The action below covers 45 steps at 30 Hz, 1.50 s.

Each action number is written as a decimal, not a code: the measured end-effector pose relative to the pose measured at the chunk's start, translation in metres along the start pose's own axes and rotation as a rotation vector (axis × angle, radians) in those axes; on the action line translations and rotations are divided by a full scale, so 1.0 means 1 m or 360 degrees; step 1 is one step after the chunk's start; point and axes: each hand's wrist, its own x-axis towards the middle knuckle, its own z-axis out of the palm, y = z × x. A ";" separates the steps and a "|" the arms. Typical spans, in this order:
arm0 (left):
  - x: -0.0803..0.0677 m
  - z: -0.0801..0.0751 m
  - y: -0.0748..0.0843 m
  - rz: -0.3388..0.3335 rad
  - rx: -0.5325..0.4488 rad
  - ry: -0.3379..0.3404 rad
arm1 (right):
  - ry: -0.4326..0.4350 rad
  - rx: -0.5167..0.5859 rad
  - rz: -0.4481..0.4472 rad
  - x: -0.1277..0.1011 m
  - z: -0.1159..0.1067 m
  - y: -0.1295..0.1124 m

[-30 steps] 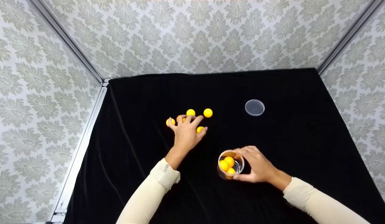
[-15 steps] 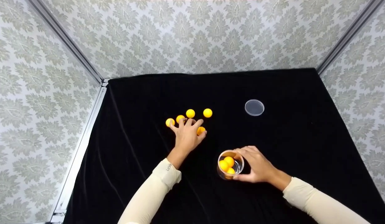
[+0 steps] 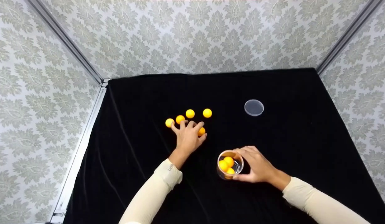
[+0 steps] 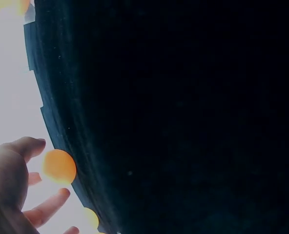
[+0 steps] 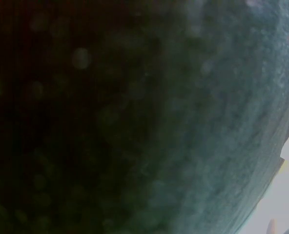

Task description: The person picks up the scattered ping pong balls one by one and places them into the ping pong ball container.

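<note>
In the head view my left hand (image 3: 187, 137) reaches down over the cloth, fingers bent and spread. Between its thumb and index finger is an orange ping-pong ball (image 3: 201, 131), also seen by the thumb in the left wrist view (image 4: 59, 166). Other balls lie around the fingertips: one at the little finger (image 3: 169, 122), another just beyond the fingers (image 3: 180, 119). My right hand (image 3: 256, 165) grips a clear round jar (image 3: 240, 170) from its right side. Three orange balls (image 3: 229, 161) sit inside it. The right wrist view shows mainly blurred dark cloth.
Two more balls lie farther back, one left (image 3: 190, 113) and one right (image 3: 207, 113). A clear round lid (image 3: 254, 107) rests flat at the back right. Black cloth (image 3: 289, 130) covers the table, with patterned walls (image 3: 192, 37) on three sides.
My left hand has drawn back slightly toward the person, and the ball at its thumb has shifted a little with it. The right hand and the jar have stayed put.
</note>
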 end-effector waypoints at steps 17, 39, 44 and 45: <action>-0.002 0.005 -0.003 0.0012 -0.0008 0.0016 | 0.0017 0.0012 -0.0004 0.000 0.000 0.000; 0.003 -0.015 0.004 0.0033 -0.0089 0.0119 | -0.0016 0.0009 0.0020 0.000 0.000 0.000; 0.002 -0.028 0.016 0.0089 -0.0189 0.0200 | 0.0013 0.0031 0.0003 0.001 0.001 0.000; 0.002 -0.031 0.019 0.0100 -0.0210 0.0206 | 0.0017 0.0034 -0.0001 0.001 0.001 0.000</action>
